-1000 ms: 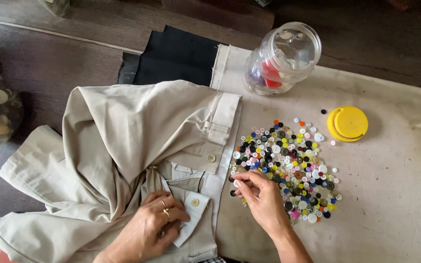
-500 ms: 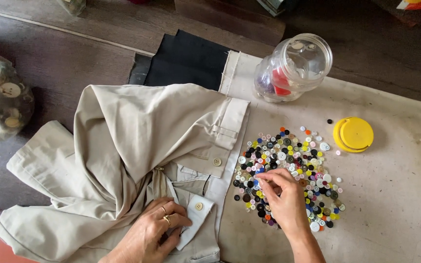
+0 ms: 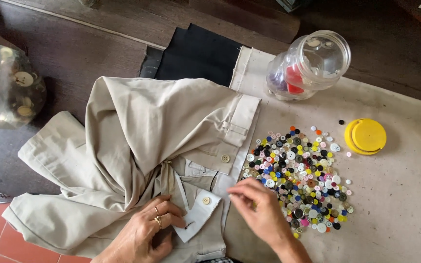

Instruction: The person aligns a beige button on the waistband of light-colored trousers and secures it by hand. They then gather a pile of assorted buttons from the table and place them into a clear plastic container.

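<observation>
Beige trousers (image 3: 137, 146) lie crumpled on the cloth-covered table, waistband toward me. My left hand (image 3: 144, 234), with rings on it, holds down the white inner waistband flap (image 3: 198, 216), which carries one pale button (image 3: 206, 200). My right hand (image 3: 264, 212) hovers at the left edge of a heap of small coloured buttons (image 3: 300, 175). Its fingertips are pinched together and point toward the trousers. Whatever is between them is too small and blurred to see.
A clear plastic jar (image 3: 313, 63) lies on its side at the back, with its yellow lid (image 3: 365, 136) to the right. Black fabric (image 3: 196, 53) lies behind the trousers. A glass jar (image 3: 6, 87) of large buttons stands at the far left on dark wood.
My right hand has left the middle of the button heap and moved left toward the waistband flap, fingers pinched. My left hand has stayed on the flap.
</observation>
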